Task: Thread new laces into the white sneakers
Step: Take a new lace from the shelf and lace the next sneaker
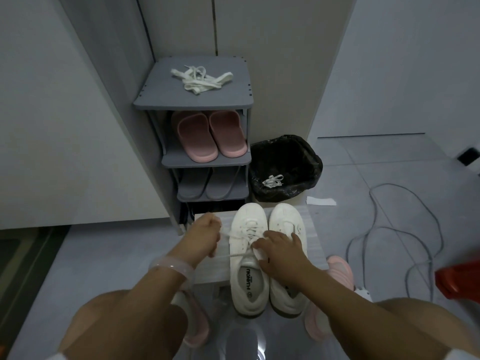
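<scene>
While left fingers [207,227] pinch the lace [233,255], right fingers [262,246] press the sneaker [248,255].

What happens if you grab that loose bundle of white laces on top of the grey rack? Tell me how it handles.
The lace bundle will probably flop and trail, since its flat strands lie in slack loops. It looks light. Strands cross one another, so it may snag or lift tangled off the rack top.
</scene>
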Tool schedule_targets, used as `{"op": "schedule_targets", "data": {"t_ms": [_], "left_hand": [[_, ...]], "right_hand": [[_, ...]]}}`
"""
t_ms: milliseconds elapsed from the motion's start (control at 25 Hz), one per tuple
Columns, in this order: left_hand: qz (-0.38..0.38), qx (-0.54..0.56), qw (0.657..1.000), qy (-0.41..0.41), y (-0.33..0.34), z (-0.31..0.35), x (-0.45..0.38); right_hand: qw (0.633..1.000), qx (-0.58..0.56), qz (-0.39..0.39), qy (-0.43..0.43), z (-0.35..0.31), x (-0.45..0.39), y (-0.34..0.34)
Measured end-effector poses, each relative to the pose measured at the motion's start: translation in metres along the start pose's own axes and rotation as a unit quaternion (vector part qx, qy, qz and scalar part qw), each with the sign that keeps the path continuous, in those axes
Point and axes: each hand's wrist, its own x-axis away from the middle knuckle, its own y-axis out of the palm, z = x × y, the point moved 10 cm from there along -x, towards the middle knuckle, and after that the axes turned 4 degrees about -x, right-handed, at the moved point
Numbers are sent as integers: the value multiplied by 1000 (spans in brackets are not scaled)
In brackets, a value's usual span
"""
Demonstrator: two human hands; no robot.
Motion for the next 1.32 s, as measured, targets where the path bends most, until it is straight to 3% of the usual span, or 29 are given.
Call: {"op": "schedule_targets", "data": {"t_ms": [80,120,240,360,400,560,680,760,800,880,960,1000,1080,1200,1320], "left_hand": [[9,-200,977,70,8,5,-7],[2,-298,948,109,17,6,-7],[-21,-511,847,145,41,-8,-6],[-29,-575,804,149,55,-15,-7],[-29,-569,806,162,59,-11,-7],[-39,-456,875,157,52,-1,-15],[-49,-466,872,143,48,-6,-17],[-49,-464,874,134,47,-7,-17],[-47,-455,880,126,47,-8,-18],[-43,-441,889,114,45,-7,-20],[-38,-433,893,114,44,-5,-21],[-36,-430,894,115,44,-4,-21],[-35,-429,894,121,45,-3,-20],[-42,-417,899,128,48,0,-19],[-64,-373,917,123,52,0,-18]], "right_hand": [[990,-131,53,17,3,-2,-9],[982,-169,82,28,5,-2,-15],[992,-86,76,43,9,-11,-18],[997,-47,44,49,14,-18,-12],[995,-70,58,49,14,-18,-15],[985,-86,147,40,17,-15,-42],[975,-79,194,66,30,-9,-59],[963,-178,184,89,39,-7,-57],[939,-281,166,106,44,-7,-52],[836,-515,120,147,51,-7,-38],[749,-637,72,165,52,-8,-25],[749,-642,47,161,50,-10,-22],[783,-608,10,131,43,-11,-20],[820,-556,59,125,52,-13,-28],[955,-235,173,50,47,-13,-57]]}}
